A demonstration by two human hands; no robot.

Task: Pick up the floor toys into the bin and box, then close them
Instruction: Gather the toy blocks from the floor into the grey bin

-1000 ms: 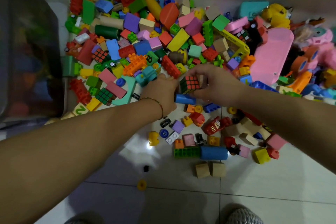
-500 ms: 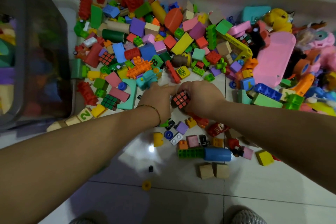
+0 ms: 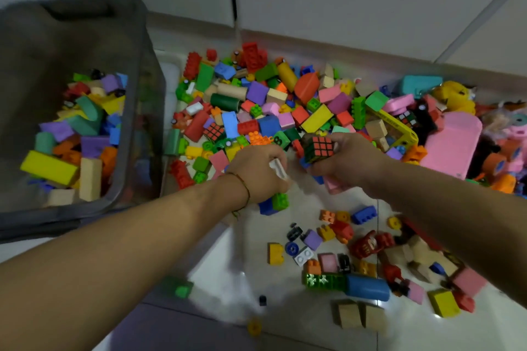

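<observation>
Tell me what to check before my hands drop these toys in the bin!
1. Right hand grips the puzzle cube: ok.
2. Left hand holds the white piece: ok.
3. Green brick under the left hand is safely held: cannot tell, the hand hides the grip.
4. Bin is open, no lid on it: ok.
5. Room in the bin: ok, its walls rise above the toys inside.
6. Floor cleared: not ok, a big toy pile lies there.
</observation>
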